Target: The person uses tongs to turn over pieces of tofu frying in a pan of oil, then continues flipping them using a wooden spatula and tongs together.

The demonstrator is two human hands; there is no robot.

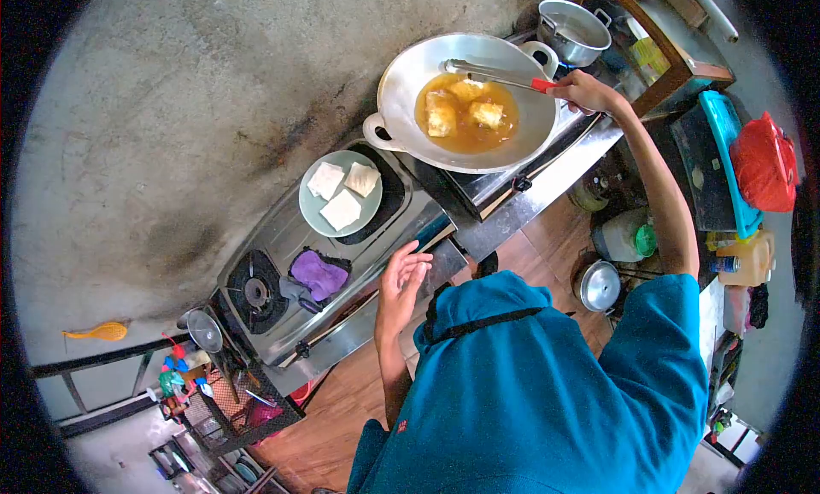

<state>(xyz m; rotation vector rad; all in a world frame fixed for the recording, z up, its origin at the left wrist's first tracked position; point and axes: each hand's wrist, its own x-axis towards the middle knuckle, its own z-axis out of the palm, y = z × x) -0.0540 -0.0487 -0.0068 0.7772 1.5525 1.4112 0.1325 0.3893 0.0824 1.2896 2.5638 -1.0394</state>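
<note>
My right hand (pixel 583 93) is closed around the red grip of metal tongs (pixel 495 77). The tongs reach over the wide wok (pixel 401 88), their far end above its back wall. Inside the wok, three golden-white pieces (pixel 487 114) lie in bubbling yellow-brown oil (pixel 461 142). My left hand (pixel 401 289) hangs in front of the stove edge, holding nothing, with its fingers apart and slightly bent. Beyond it, a pale green plate (pixel 315 216) bears three white, squarish pieces (pixel 341 210).
Behind the wok at the right stands a metal pot (pixel 574 37). A purple cloth (pixel 320 276) lies on the steel stove (pixel 265 344), beside a bare burner (pixel 255 293). A lidded pot (pixel 598 286) and a red plastic bag (pixel 763 163) are at the right.
</note>
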